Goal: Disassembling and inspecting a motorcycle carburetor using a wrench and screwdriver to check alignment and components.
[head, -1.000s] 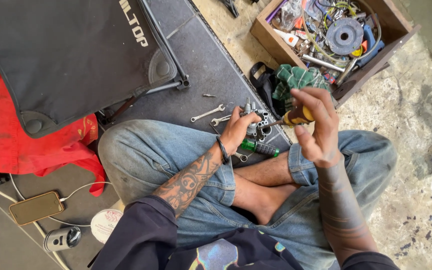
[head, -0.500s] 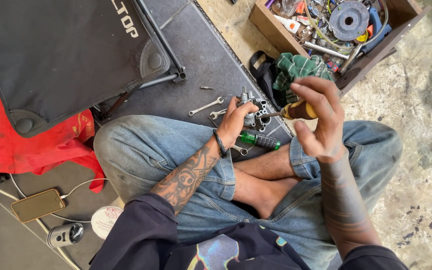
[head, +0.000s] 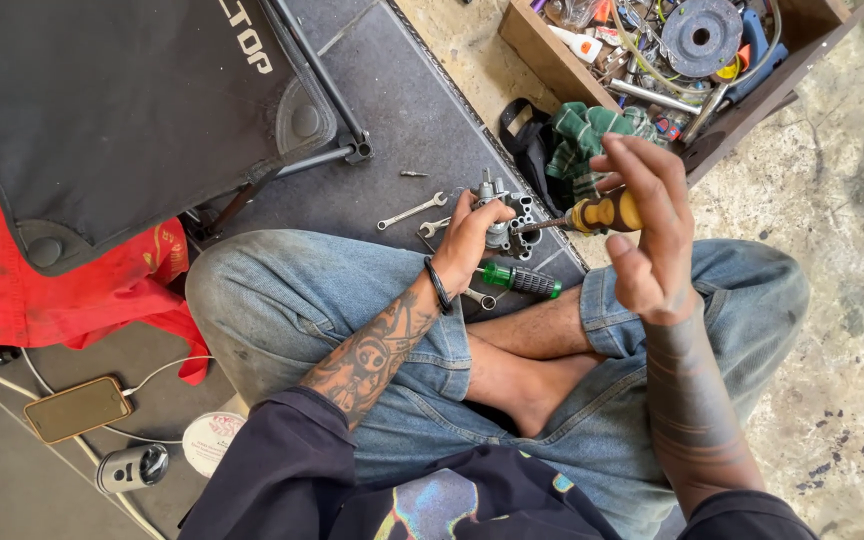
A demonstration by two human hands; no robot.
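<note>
While my left hand [head: 472, 235] is gripping the rigid, heavy grey metal engine part [head: 507, 215], my right hand [head: 642, 225] is holding the yellow-handled screwdriver [head: 597, 213] at 3 o'clock.

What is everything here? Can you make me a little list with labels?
place: person sitting cross-legged on a mat
left hand: holds a metal part over the knees
right hand: holds a yellow-handled screwdriver, tip at the metal part
below the hands: green screwdriver
on the mat: spanners
top right: wooden box of tools, green cloth beside it
left: red cloth, phone on a cable
</note>
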